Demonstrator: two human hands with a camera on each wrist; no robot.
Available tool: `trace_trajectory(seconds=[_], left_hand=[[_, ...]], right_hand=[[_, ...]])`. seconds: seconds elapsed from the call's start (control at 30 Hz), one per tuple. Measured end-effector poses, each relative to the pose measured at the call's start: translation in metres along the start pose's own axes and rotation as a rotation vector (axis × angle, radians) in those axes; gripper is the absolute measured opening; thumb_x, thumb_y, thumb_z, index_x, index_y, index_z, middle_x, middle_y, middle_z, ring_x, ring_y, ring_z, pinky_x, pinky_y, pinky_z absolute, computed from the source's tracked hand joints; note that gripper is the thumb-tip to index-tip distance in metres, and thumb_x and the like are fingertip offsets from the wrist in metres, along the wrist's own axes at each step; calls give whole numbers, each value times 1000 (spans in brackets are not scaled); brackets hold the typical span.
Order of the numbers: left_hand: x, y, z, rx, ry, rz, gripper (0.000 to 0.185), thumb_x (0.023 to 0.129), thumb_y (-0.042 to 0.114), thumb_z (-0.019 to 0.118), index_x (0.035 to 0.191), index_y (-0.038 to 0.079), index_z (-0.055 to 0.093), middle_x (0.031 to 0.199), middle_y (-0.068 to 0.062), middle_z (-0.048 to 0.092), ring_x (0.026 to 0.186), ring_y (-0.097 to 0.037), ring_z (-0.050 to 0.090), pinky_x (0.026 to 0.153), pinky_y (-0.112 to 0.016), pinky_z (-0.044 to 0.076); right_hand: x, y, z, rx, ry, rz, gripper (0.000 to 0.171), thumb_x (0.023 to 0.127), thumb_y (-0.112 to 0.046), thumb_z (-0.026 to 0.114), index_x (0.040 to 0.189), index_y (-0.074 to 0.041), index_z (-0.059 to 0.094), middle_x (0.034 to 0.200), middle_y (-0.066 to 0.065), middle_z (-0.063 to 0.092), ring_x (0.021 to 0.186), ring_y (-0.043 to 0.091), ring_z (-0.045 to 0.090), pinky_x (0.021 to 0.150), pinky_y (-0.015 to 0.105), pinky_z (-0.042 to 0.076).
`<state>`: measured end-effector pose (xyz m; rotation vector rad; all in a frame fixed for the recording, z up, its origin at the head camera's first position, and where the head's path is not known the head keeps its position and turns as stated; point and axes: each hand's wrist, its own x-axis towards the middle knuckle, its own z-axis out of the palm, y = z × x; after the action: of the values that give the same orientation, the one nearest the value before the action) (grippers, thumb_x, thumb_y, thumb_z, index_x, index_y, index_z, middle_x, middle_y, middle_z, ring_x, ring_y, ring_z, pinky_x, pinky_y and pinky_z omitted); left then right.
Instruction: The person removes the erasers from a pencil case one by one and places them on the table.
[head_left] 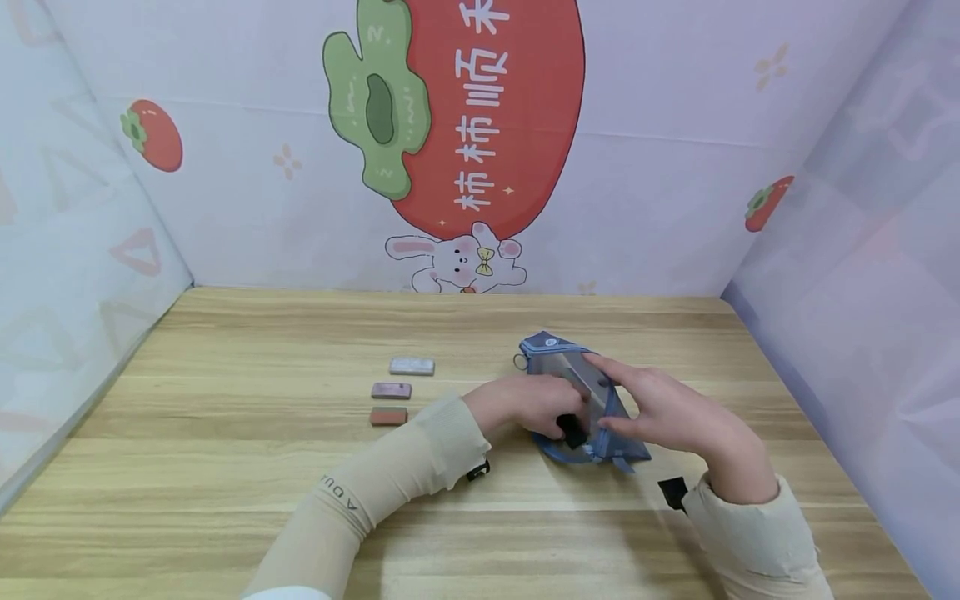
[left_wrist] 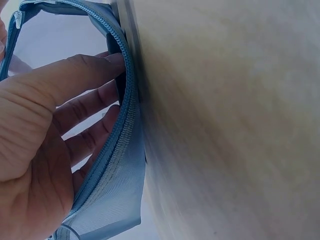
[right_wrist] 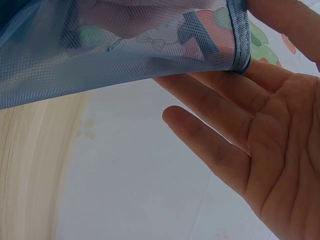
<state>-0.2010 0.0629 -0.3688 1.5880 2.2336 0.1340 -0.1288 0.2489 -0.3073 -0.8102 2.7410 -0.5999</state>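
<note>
A blue mesh pouch (head_left: 577, 392) lies on the table (head_left: 225, 467), right of the middle and nearer to the far edge than to the near one. The left hand (head_left: 525, 404) is at its open zipper side; its fingers (left_wrist: 85, 107) are nearly straight and reach into the opening, and a small black thing (head_left: 573, 431) is at the fingertips. The right hand (head_left: 667, 412) holds the pouch at the right side, thumb and fingers pinching the mesh edge, the other fingers (right_wrist: 210, 140) straight. Three small bars (head_left: 392, 390) lie in a row toward the left, well apart from the pouch.
</note>
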Motion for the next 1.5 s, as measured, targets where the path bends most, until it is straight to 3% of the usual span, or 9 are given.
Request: trace_trajectory(seconds=[0.27,0.5,0.63,0.83,1.23,1.5], left_hand=[[-1,2,2,35,-1,-2,29,92,16,70,121,18,71,119,4,68,106,-6,63,94,-18,48],[-4,3,4,35,1,4,29,92,18,71,121,19,71,118,5,68,106,-5,63,94,-17,48],[-6,3,5,41,5,17,30,92,19,71,122,19,71,119,5,68,107,-6,63,95,-19,48],[-11,6,5,45,17,17,30,91,19,72,121,19,71,119,5,68,107,-6,62,95,-20,49],[-17,11,2,31,19,43,30,92,17,70,122,16,70,120,3,66,104,-6,61,93,-18,48],[-20,11,4,37,50,57,30,92,18,71,122,15,70,118,2,66,100,-6,60,92,-17,47]], right_hand=[[1,-1,-1,4,-3,4,78,87,-13,73,152,1,32,135,19,61,88,10,58,81,37,51],[0,-1,0,13,3,-3,77,87,-12,73,152,-2,32,136,19,60,105,18,63,87,42,52],[0,-1,1,10,0,-4,78,87,-13,73,152,-2,32,135,18,61,95,13,61,83,38,52],[0,-1,1,6,-2,-1,78,87,-13,73,152,-1,32,136,18,60,95,11,60,83,37,52],[1,0,2,18,11,-16,78,87,-10,73,152,1,32,139,21,57,120,31,61,93,49,51],[0,-1,2,15,8,-12,78,87,-10,74,152,2,32,140,22,56,117,30,62,93,50,51]])
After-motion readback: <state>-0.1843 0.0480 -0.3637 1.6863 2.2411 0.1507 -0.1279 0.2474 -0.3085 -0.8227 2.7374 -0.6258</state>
